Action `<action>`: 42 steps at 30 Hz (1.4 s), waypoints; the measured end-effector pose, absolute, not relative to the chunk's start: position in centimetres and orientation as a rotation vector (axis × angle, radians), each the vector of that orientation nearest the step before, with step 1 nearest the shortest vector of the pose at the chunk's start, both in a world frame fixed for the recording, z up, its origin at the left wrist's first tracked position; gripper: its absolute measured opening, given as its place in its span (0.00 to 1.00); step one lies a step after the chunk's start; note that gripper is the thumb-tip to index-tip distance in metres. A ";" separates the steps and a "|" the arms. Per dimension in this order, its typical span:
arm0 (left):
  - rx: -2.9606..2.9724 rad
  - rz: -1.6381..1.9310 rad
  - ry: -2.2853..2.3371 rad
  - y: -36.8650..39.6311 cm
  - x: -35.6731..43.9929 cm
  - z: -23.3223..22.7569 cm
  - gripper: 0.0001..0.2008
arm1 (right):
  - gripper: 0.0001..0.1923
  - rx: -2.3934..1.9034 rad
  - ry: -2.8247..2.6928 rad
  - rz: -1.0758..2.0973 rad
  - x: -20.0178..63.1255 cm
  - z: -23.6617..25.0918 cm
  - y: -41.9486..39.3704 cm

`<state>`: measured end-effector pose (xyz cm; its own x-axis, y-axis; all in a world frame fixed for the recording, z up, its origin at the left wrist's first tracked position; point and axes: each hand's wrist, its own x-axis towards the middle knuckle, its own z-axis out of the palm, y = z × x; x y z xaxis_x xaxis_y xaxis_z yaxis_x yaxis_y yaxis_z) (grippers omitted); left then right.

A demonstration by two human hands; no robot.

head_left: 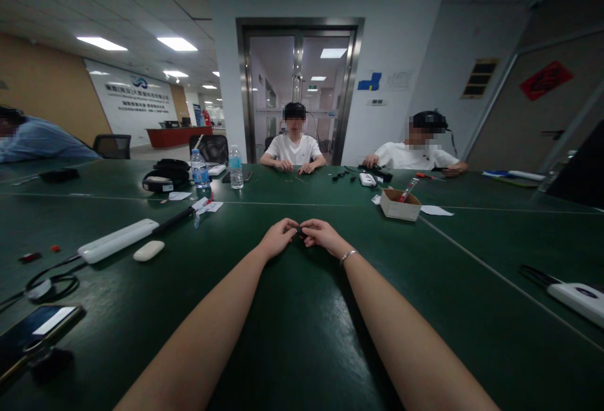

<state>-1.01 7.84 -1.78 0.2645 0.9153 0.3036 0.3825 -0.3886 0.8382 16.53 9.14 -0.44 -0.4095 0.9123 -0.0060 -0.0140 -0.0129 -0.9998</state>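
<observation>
Beyond both hands (299, 235) (pinching something small), a cardboard box (399, 204).

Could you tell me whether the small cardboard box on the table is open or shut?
Open: the cardboard box shows no lid, and a red-tipped item pokes out.

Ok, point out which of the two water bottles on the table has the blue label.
The left bottle, beside the black headset. A blue band wraps its middle; the right bottle shows only a pale label and clear plastic.
</observation>
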 end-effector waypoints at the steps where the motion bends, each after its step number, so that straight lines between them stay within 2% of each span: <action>1: 1.906 1.086 1.174 7.9 -1.0 -1.8 0.13 | 0.07 -0.980 -1.498 1.525 16.5 -0.5 9.2; 27: 1.902 1.030 1.236 7.2 -0.8 -1.0 0.16 | 0.07 -0.988 -1.507 1.517 16.5 -0.4 9.2; 42: 1.859 1.119 1.097 8.0 -0.9 -2.2 0.10 | 0.05 -0.986 -1.455 1.529 16.4 -0.5 9.2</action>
<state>-0.87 8.04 -2.18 0.2695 0.9067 0.3245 0.3061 -0.4001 0.8638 16.45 9.22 -0.46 -0.3856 0.9225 -0.0159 -0.0296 -0.0296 -0.9991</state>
